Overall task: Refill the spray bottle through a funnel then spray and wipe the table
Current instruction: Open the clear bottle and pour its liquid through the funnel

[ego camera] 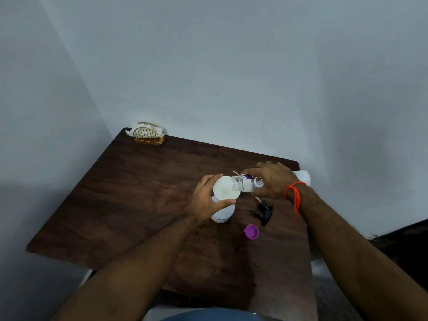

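- Left hand (206, 200) is curled around the funnel (225, 188), which is seated on the white spray bottle (222, 212) standing upright near the table's (129, 193) middle.
- Right hand (271, 180) is closed around a clear refill bottle (245, 183), tipped on its side with its mouth over the funnel's rim.
- A black spray head (264, 212) and a purple cap (251, 231) are seen lying just right of the spray bottle.
- A napkin holder (148, 134) is set at the far left corner.
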Demonstrator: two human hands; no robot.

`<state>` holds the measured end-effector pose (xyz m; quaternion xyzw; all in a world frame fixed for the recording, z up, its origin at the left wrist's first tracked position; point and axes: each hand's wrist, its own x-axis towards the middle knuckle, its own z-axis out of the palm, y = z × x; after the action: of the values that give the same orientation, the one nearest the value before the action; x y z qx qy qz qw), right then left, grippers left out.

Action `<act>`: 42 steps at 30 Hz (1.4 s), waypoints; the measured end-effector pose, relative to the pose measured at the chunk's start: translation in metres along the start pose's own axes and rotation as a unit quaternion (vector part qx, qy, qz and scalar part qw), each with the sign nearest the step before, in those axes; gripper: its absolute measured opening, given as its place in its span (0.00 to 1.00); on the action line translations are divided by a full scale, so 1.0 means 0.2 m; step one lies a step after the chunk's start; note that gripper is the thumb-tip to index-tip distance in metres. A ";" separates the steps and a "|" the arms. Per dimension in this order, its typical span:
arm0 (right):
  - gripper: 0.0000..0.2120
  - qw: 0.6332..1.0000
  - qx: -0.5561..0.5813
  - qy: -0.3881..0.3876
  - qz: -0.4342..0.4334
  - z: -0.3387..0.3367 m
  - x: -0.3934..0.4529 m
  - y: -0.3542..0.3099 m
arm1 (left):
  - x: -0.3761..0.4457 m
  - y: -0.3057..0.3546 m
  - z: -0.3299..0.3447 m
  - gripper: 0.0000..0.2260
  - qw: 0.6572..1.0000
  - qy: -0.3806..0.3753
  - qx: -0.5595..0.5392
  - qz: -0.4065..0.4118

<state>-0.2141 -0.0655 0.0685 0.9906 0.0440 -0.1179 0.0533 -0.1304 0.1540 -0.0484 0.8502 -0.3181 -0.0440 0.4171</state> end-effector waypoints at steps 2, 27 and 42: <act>0.31 1.000 -0.010 0.006 0.024 -0.11 0.03 -0.03 | 0.00 0.00 0.00 0.39 1.000 0.000 0.001 0.001; 0.27 0.989 -0.130 0.073 0.007 -0.10 0.01 -0.07 | 0.00 0.01 -0.02 0.46 0.997 -0.058 0.049 -0.026; 0.28 0.984 -0.112 0.135 0.040 -0.08 0.00 -0.05 | -0.04 0.04 -0.07 0.55 0.994 -0.078 0.035 -0.073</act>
<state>-0.2104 -0.0535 0.0837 0.9862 0.0241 0.0247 0.1621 -0.1363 0.1647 -0.0346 0.8793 -0.2882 -0.1297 0.3562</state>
